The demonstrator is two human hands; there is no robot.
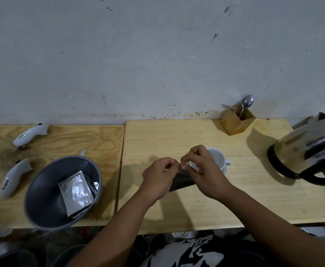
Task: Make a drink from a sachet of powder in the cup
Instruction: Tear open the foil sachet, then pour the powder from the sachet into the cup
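Centre frame: left hand (160,173) and right hand (200,166) both pinched the top edge of a dark flat sachet (182,181), fingers curled, just beside the white ceramic cup (218,158) on the pale wooden desk (254,199).

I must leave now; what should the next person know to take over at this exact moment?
Left hand and right hand: both pinch the top edge of the dark sachet, held just left of the white cup.
Kettle stands at the right; spoons are in the wooden holder; spare sachets lie in the grey bowl.
Done: sachet picked.
Left: tear it open, pour powder in, add water, stir.
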